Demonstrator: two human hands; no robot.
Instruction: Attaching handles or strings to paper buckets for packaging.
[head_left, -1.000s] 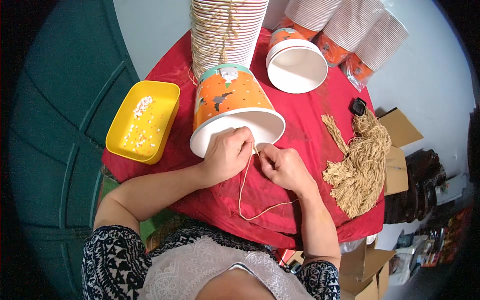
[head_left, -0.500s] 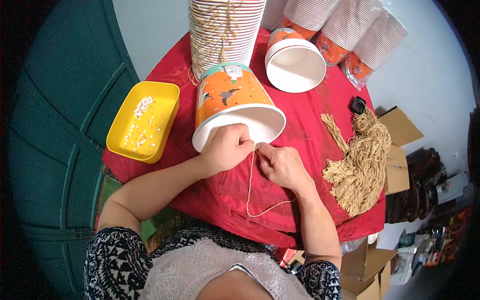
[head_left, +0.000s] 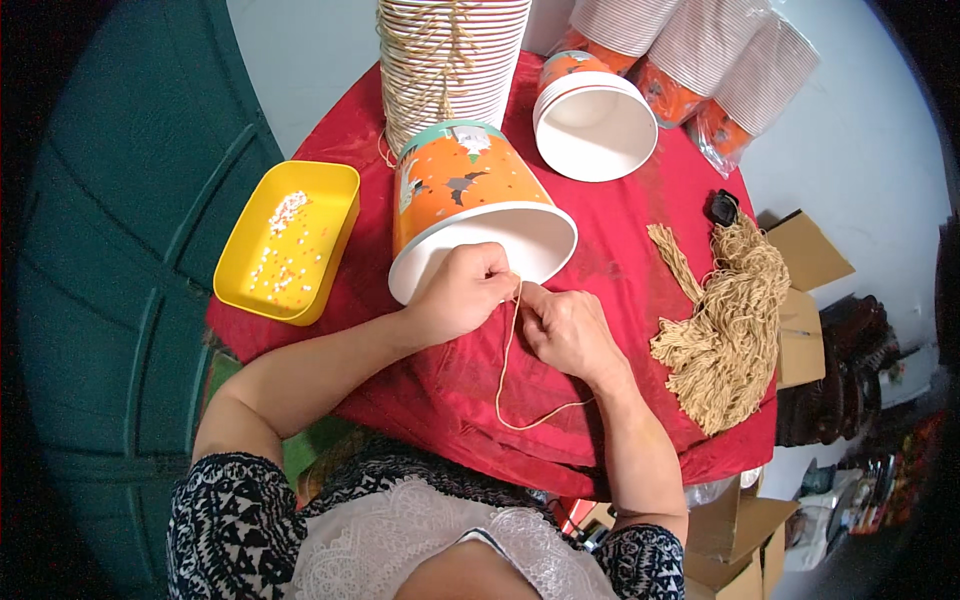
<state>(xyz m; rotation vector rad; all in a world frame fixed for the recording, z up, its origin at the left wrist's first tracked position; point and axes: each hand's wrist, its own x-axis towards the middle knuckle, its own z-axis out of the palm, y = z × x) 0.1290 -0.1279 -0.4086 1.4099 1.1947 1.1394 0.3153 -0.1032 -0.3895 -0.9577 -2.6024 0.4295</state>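
An orange paper bucket (head_left: pixel 460 185) with a green band lies on its side, its white mouth turned toward me. At its near rim my left hand (head_left: pixel 468 290) pinches a thin tan cord (head_left: pixel 502 380). My right hand (head_left: pixel 568 325) is closed beside it, index finger and thumb at the same cord, fingertips almost touching the left ones. From the fingers the cord hangs in a loose loop over the red cloth and runs under my right wrist. Whether the cord passes through the rim is hidden by my fingers.
A yellow tray (head_left: pixel 340 240) with small white and orange beads stands left. Behind the bucket rises a tall stack of paper buckets (head_left: pixel 450 70). More buckets (head_left: pixel 597 125) lie at the back right, some wrapped in plastic. A tan cord bundle (head_left: pixel 735 330) lies right on the red cloth (head_left: pixel 620 250).
Both hands stay together at the bucket's rim, with the left fingers raised slightly and the cord held a little higher. The whole view has shifted slightly.
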